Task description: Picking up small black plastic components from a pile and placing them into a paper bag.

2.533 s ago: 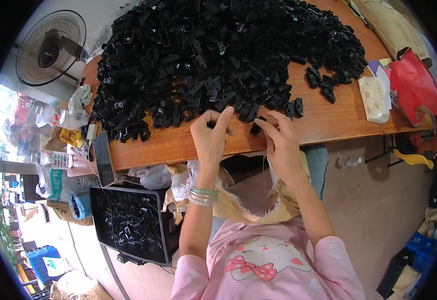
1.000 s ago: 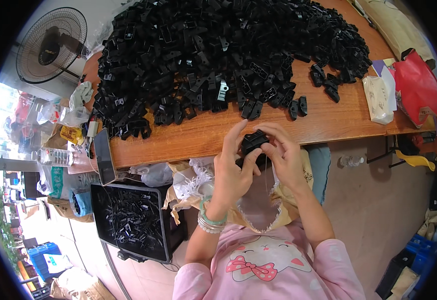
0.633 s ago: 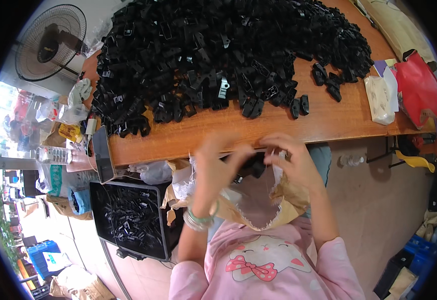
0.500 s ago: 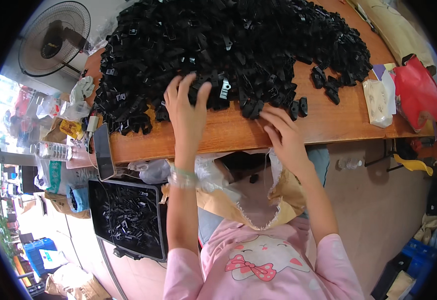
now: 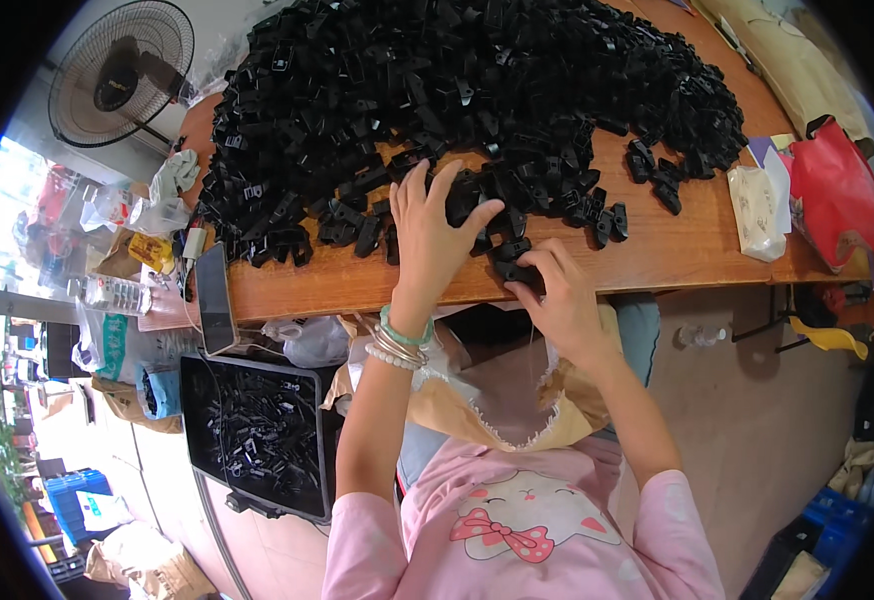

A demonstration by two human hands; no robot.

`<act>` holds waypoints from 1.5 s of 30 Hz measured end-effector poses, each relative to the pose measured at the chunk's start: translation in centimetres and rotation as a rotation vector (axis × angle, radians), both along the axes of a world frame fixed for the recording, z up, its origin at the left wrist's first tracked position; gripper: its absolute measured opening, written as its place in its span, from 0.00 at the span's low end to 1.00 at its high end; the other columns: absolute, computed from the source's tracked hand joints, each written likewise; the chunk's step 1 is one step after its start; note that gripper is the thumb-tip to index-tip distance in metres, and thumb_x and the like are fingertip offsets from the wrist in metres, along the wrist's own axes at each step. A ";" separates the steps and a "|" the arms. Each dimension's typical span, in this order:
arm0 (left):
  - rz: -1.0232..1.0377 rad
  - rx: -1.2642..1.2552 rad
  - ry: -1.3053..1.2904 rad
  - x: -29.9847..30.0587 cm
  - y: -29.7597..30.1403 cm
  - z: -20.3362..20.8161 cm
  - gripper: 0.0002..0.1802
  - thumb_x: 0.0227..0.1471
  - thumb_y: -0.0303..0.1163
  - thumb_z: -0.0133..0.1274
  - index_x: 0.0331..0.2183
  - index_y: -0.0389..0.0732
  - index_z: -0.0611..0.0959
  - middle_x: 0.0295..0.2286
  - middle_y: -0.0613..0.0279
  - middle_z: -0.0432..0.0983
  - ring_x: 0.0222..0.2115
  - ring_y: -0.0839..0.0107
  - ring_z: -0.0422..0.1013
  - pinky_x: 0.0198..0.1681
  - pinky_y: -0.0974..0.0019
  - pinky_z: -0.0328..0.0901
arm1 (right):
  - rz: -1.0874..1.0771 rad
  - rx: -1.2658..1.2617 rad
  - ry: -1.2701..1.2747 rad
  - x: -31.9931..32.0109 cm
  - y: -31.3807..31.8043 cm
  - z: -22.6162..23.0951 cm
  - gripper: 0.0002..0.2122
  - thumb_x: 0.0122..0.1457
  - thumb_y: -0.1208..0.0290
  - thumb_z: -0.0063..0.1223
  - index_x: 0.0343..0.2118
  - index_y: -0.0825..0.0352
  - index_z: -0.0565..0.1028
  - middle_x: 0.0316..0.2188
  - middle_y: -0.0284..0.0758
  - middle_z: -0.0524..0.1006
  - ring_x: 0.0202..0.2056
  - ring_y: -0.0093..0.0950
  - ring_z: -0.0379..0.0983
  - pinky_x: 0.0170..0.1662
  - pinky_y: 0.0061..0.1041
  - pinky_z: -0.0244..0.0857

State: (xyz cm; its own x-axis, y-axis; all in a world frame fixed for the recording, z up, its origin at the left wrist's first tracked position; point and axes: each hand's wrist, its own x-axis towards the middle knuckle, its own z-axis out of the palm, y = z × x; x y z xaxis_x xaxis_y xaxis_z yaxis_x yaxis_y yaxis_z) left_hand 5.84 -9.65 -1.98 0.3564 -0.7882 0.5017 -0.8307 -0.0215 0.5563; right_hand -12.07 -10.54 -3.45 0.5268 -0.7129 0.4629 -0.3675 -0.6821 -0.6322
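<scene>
A large heap of small black plastic parts [image 5: 377,90] covers much of the wooden table [image 5: 657,255]. My left hand [image 5: 435,235] is at the near edge of the heap, fingers and thumb spread, touching parts but closed on none. Just to its right, my right hand [image 5: 565,305] pinches a black plastic part [image 5: 513,268] close to the table's front edge. More loose parts lie between the two hands. Below the table edge an open paper sack [image 5: 432,405] with a frayed rim sits at my lap.
A black tray [image 5: 325,440] of small dark pieces stands low on the left. A phone [image 5: 216,300] leans at the table's left edge, near a fan [image 5: 122,75]. On the right lie a tissue pack [image 5: 755,215] and a red bag [image 5: 837,195].
My left hand has moved right and nearer, bringing some parts away from the heap and exposing bare wood behind it. My right hand has lowered slightly and closed on a part.
</scene>
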 end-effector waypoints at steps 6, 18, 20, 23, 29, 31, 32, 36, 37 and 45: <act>-0.029 0.076 -0.255 -1.8 2.1 1.4 0.18 0.39 0.34 0.64 0.33 0.34 0.80 0.34 0.56 0.68 0.39 0.58 0.66 0.40 0.58 0.62 | -0.083 0.099 -0.015 0.4 0.5 -0.6 0.15 0.42 0.78 0.63 0.32 0.67 0.68 0.28 0.38 0.70 0.29 0.40 0.70 0.30 0.35 0.63; -0.110 0.044 1.189 -3.8 5.9 1.0 0.08 0.51 0.21 0.49 0.34 0.29 0.78 0.24 0.58 0.75 0.19 0.77 0.70 0.20 0.76 0.64 | -0.085 0.261 -0.368 -0.3 1.4 -1.0 0.11 0.49 0.81 0.56 0.37 0.70 0.72 0.33 0.38 0.75 0.34 0.32 0.74 0.34 0.27 0.67; -0.197 0.048 1.395 -4.6 6.9 0.1 0.07 0.51 0.21 0.48 0.34 0.29 0.78 0.23 0.59 0.75 0.20 0.78 0.70 0.20 0.76 0.63 | -0.038 0.448 -0.523 -0.4 2.1 -0.5 0.13 0.50 0.81 0.56 0.40 0.71 0.73 0.35 0.38 0.76 0.36 0.28 0.74 0.36 0.24 0.68; -0.194 0.123 1.354 -4.9 7.8 -0.4 0.07 0.51 0.20 0.48 0.33 0.29 0.78 0.21 0.60 0.74 0.17 0.78 0.68 0.19 0.77 0.62 | 0.087 0.522 -0.559 -0.6 2.7 1.4 0.12 0.51 0.81 0.55 0.41 0.71 0.75 0.36 0.37 0.77 0.37 0.24 0.74 0.37 0.22 0.69; -0.317 0.337 1.258 -3.5 8.3 0.8 0.11 0.51 0.19 0.48 0.38 0.28 0.77 0.24 0.60 0.76 0.17 0.80 0.67 0.20 0.78 0.61 | 0.094 0.313 -0.409 -0.8 2.6 2.4 0.10 0.49 0.84 0.56 0.36 0.70 0.77 0.35 0.37 0.77 0.35 0.29 0.73 0.35 0.24 0.68; -0.349 0.282 1.227 -3.9 8.3 1.5 0.12 0.51 0.20 0.50 0.40 0.28 0.76 0.24 0.60 0.75 0.17 0.79 0.68 0.20 0.78 0.63 | 0.107 0.132 -0.340 -1.1 2.2 2.1 0.12 0.46 0.85 0.57 0.37 0.70 0.77 0.35 0.37 0.77 0.33 0.31 0.73 0.34 0.25 0.68; -0.332 0.232 1.200 -4.4 8.4 1.7 0.13 0.51 0.20 0.51 0.41 0.28 0.76 0.23 0.59 0.75 0.18 0.78 0.69 0.21 0.77 0.63 | 0.111 0.109 -0.324 -1.0 2.3 2.3 0.12 0.46 0.85 0.57 0.36 0.70 0.78 0.35 0.37 0.77 0.33 0.32 0.72 0.34 0.25 0.67; -0.355 0.329 1.153 -3.7 9.1 2.4 0.16 0.51 0.20 0.52 0.44 0.27 0.74 0.25 0.56 0.75 0.20 0.73 0.73 0.22 0.74 0.67 | 0.118 0.092 -0.335 -0.8 2.6 2.7 0.12 0.44 0.86 0.58 0.35 0.70 0.78 0.34 0.35 0.77 0.32 0.32 0.71 0.33 0.26 0.66; -0.377 0.348 1.171 -3.5 9.1 2.4 0.16 0.51 0.20 0.52 0.44 0.27 0.73 0.25 0.56 0.75 0.20 0.73 0.74 0.22 0.74 0.68 | 0.117 0.106 -0.356 -0.9 2.6 2.6 0.12 0.44 0.86 0.58 0.34 0.69 0.78 0.33 0.35 0.77 0.32 0.32 0.71 0.33 0.26 0.66; -0.458 0.387 1.208 -3.3 9.0 2.8 0.14 0.54 0.21 0.48 0.43 0.26 0.73 0.27 0.52 0.76 0.23 0.67 0.76 0.25 0.73 0.71 | 0.098 0.095 -0.326 -1.0 2.6 2.2 0.12 0.42 0.85 0.60 0.34 0.69 0.79 0.34 0.35 0.77 0.33 0.31 0.71 0.33 0.26 0.66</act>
